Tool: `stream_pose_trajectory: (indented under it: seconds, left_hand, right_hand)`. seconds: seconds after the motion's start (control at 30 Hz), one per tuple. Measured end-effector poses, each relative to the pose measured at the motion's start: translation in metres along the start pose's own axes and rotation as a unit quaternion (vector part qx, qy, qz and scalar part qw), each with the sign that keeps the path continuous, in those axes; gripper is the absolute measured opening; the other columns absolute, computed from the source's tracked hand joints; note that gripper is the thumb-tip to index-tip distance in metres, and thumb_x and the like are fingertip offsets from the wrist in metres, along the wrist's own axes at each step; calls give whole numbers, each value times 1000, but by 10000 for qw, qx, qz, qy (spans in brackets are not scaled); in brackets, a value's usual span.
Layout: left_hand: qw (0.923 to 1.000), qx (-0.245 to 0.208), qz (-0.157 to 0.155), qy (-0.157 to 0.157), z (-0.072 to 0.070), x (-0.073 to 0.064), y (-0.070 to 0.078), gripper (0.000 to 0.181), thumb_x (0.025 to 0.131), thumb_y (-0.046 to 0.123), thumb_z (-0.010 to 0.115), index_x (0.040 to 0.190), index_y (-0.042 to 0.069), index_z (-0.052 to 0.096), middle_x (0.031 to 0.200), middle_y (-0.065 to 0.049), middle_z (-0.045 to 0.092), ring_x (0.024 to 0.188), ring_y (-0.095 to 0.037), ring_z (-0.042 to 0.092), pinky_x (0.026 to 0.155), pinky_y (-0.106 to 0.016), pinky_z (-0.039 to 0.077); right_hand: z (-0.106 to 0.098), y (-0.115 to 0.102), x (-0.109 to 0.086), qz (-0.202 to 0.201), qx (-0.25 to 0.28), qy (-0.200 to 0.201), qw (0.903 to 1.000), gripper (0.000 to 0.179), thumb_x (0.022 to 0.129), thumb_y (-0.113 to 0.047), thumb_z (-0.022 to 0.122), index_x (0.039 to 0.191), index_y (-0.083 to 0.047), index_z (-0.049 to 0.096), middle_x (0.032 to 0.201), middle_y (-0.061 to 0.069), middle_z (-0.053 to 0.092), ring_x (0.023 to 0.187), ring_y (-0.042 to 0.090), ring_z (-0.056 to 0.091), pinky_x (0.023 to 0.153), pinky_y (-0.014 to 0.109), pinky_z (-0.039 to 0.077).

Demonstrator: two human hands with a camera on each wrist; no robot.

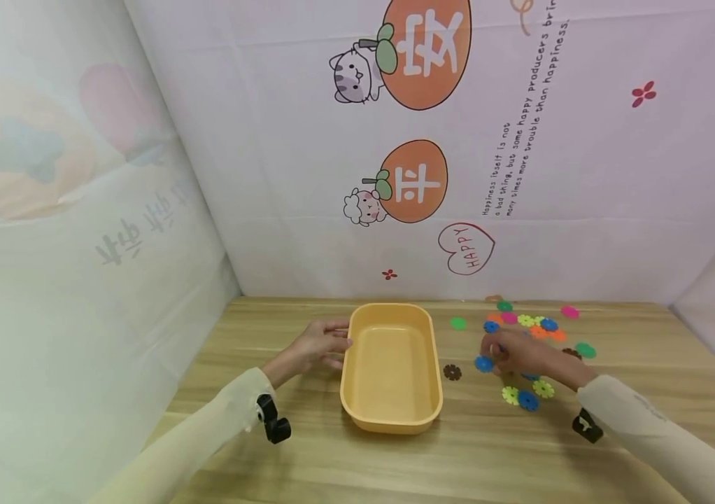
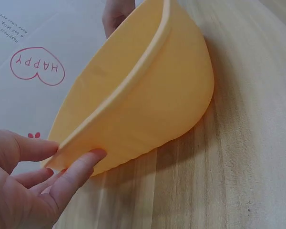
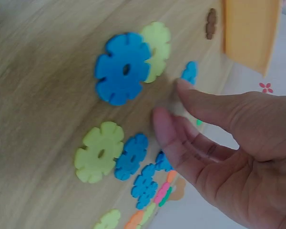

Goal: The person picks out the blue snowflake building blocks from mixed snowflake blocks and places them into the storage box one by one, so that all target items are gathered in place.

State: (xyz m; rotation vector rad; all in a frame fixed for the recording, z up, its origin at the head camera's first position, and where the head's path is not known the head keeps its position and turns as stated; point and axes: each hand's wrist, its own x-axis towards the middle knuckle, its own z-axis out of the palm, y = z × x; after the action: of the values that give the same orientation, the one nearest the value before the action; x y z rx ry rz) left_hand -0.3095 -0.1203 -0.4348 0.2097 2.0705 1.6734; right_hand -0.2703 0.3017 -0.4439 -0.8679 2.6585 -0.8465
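A yellow-orange plastic tub (image 1: 390,413) stands on the wooden table. My left hand (image 1: 321,344) is at its left side, fingers extended and fingertips touching the rim and outer wall, as the left wrist view shows close up. To the right of the tub, my right hand (image 1: 518,352) hovers low over scattered flower-shaped plastic discs. In the right wrist view a gap shows between its thumb and bent fingers, and nothing is between them. A blue disc (image 3: 189,71) lies just past the thumb tip. Nearer the camera, another blue disc (image 3: 115,71) overlaps a yellow-green disc (image 3: 158,47).
Several more discs in pink, orange, green and yellow lie behind the right hand, among them a pink disc (image 1: 569,312). One brown disc (image 1: 452,372) is close to the tub's right wall. A printed cloth wall (image 1: 307,231) rises behind the table, with others at both sides.
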Motion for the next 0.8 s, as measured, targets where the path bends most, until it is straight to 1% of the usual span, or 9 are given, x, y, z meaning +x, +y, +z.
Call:
stream_pose_trajectory:
  seconds: [0.03, 0.13, 0.17, 0.23, 0.37, 0.5, 0.57, 0.67, 0.8]
  left_hand:
    - [10000, -59, -66, -6, 0, 1, 0, 58, 102, 2, 62, 157, 0, 43, 151, -30, 52, 118, -43, 68, 77, -42, 67]
    - [9996, -164, -217, -31, 1, 2, 0, 60, 102, 2, 63, 158, 3, 42, 152, -30, 50, 118, -43, 68, 75, -43, 67]
    - [9995, -160, -251, -39, 1, 2, 0, 61, 102, 2, 63, 159, 4, 41, 152, -30, 50, 118, -43, 69, 74, -43, 67]
    - [9994, -161, -293, -45, 2, 2, 0, 61, 102, 2, 63, 159, 5, 41, 152, -30, 50, 116, -43, 70, 73, -43, 67]
    - [9994, -139, -302, -19, 4, 2, 0, 62, 102, 2, 63, 159, 6, 42, 151, -30, 51, 113, -41, 71, 68, -39, 67]
    - [9997, -55, -246, 45, 4, 1, -1, 63, 101, 3, 64, 160, 5, 40, 152, -29, 50, 116, -41, 70, 67, -38, 67]
    - [9998, -10, -204, 27, 4, 2, -1, 63, 101, 3, 63, 160, 4, 39, 153, -29, 49, 117, -42, 69, 68, -38, 67]
    - [9999, 21, -168, -21, 4, 3, 1, 64, 102, 3, 62, 161, 4, 38, 154, -30, 48, 118, -43, 68, 70, -39, 67]
    - [9999, 34, -103, -38, 4, 3, 2, 62, 102, 2, 61, 160, 3, 39, 154, -31, 48, 118, -43, 68, 70, -40, 67]
  right_hand:
    - [1, 2, 0, 58, 241, -54, 9997, 16, 88, 12, 73, 98, 3, 65, 70, -3, 30, 59, 3, 28, 56, 19, 32]
    - [4, 5, -1, 176, 830, -204, 9962, 11, 94, 13, 65, 100, 6, 59, 73, 1, 34, 60, 5, 31, 53, 18, 32]
    - [4, 6, -1, 198, 908, -234, 9954, 11, 95, 13, 65, 101, 6, 58, 74, 3, 37, 60, 5, 33, 53, 18, 34]
    - [4, 7, -1, 209, 808, -237, 9962, 14, 95, 9, 67, 105, 6, 58, 79, 5, 43, 63, 7, 38, 55, 19, 37]
    - [7, 7, 2, 104, 235, -160, 9995, 24, 93, 0, 75, 111, 4, 60, 90, 9, 57, 73, 11, 48, 63, 22, 47]
    - [11, 6, 8, 7, -50, 3, 10000, 22, 90, 0, 78, 104, 1, 62, 93, 10, 63, 80, 13, 54, 68, 23, 51]
    - [11, 4, 9, 101, -37, 41, 9999, 22, 88, 1, 78, 100, 0, 60, 92, 9, 64, 81, 14, 55, 67, 24, 51]
    - [10, 1, 9, 413, 33, 23, 9991, 23, 88, 1, 79, 98, -2, 58, 90, 7, 61, 80, 14, 54, 65, 23, 51]
    - [5, 0, 11, 745, 634, -71, 9952, 19, 92, 4, 74, 97, 2, 55, 85, 9, 60, 74, 16, 54, 60, 24, 52]
